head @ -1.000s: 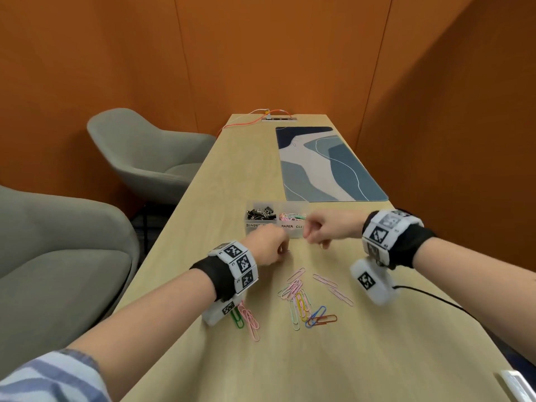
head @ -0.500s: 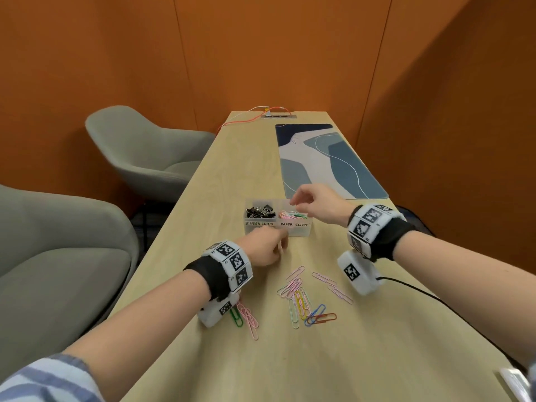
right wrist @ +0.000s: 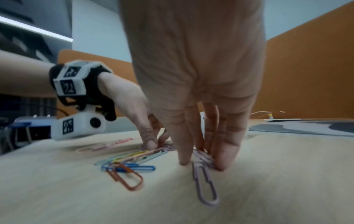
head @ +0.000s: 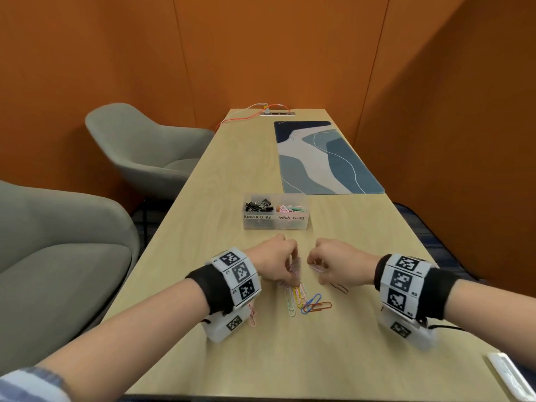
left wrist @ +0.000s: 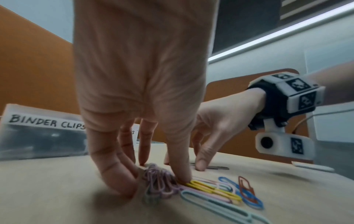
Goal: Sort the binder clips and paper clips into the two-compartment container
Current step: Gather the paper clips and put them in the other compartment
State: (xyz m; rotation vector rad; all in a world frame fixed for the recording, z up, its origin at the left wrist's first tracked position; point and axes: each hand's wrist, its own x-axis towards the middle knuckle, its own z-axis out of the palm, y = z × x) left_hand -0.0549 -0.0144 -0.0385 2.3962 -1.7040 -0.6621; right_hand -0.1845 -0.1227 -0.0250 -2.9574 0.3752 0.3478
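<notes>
A clear two-compartment container [head: 275,223] holds black binder clips [head: 258,206] in its left half and coloured paper clips [head: 291,208] in its right half. Nearer me, loose paper clips [head: 306,300] lie on the table. My left hand [head: 291,274] reaches down at the pile's far end. In the left wrist view my left hand [left wrist: 153,181] pinches a bunch of purple clips [left wrist: 162,184] between thumb and fingers. My right hand [head: 314,266] is just to the right of it. In the right wrist view my right hand [right wrist: 201,163] pinches purple clips [right wrist: 204,181] against the table.
A blue patterned desk mat [head: 324,161] lies beyond the container. Two grey armchairs [head: 145,149] stand along the table's left side. A white object [head: 510,375] sits at the near right corner. A pink clip [head: 252,313] lies by my left wrist.
My right hand came back from above the paper clip compartment down to the loose clips. My left hand moved slightly toward me onto the pile and closed on purple clips.
</notes>
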